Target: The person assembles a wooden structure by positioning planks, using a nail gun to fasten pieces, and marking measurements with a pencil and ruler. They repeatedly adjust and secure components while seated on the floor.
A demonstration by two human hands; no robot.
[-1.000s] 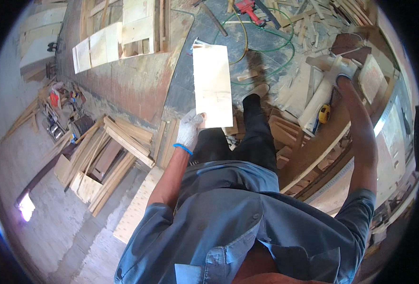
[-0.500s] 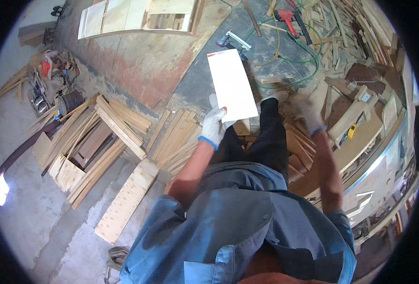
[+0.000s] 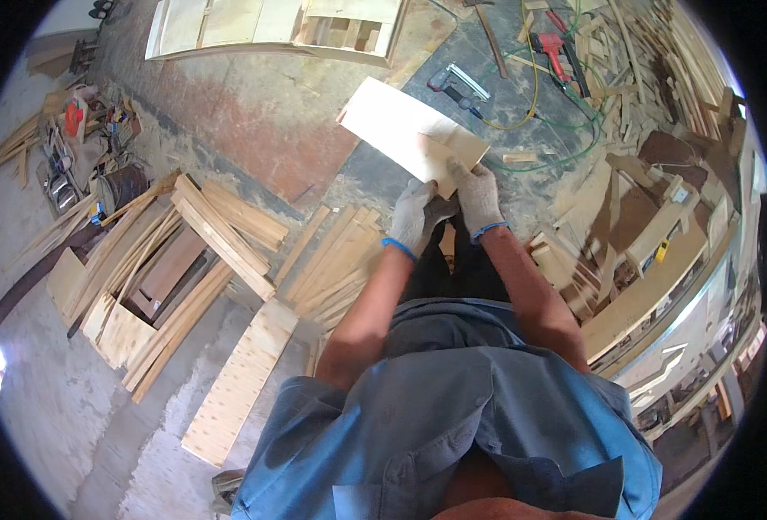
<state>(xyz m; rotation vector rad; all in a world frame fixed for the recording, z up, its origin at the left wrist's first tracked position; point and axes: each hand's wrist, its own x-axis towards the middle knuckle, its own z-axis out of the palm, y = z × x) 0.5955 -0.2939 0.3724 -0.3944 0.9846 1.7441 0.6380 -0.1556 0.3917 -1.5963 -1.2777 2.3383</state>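
Observation:
A pale rectangular wooden board [image 3: 401, 126] is held out in front of me, slanting from far left to near right. My left hand [image 3: 412, 218], in a white glove with a blue cuff, grips its near edge, the fingers partly out of sight beneath. Close beside it, my right hand [image 3: 479, 198], gloved alike, is closed at the board's near right end, with fingers over its face. A faint tan streak lies on the board by the right fingertips; what it is I cannot tell.
Beyond the board lie a nail gun [image 3: 460, 85], a red air tool [image 3: 550, 54], a hammer [image 3: 486, 30] and a green hose [image 3: 574, 159]. Stacked wood strips [image 3: 336, 260] and a plank [image 3: 243, 381] are at left. A workbench [image 3: 661, 295] with a yellow tape measure [image 3: 662, 250] stands right.
The board has turned from nearly upright in view to slanting, its far end swinging left. My right hand has come in from the right and taken hold of it beside the left.

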